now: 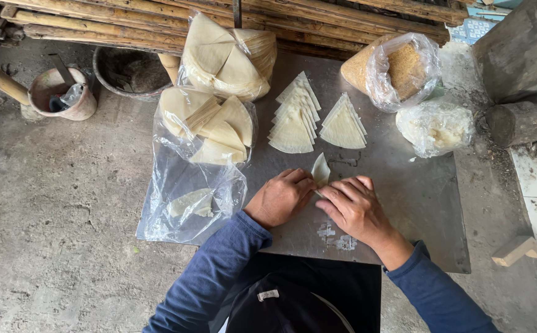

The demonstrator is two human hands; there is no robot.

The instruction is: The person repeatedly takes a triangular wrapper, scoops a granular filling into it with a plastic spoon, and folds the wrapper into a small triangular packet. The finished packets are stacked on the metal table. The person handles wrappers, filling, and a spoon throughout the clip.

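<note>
Grey metal sheet [404,185] laid flat on a rough concrete floor [52,203]; bamboo poles [126,24] stacked behind. My left hand [279,197] and right hand [355,206] are close together mid-sheet, fingertips pinching a pale wrapper [321,169], its tip standing up. Two fanned stacks of folded triangles [318,117] lie just beyond. Clear plastic bags of wrappers [210,123] to my left.

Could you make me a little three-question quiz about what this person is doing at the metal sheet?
1. True or false: both hands touch the pale wrapper piece.
2. How many fanned stacks of wedge-shaped wrappers lie loose on the metal sheet? A one, B two, C four.
3. What covers the golden crumbs?

Key: 1 true: left hand and right hand meet on it. 2 B. 3 A clear plastic bag.
</note>
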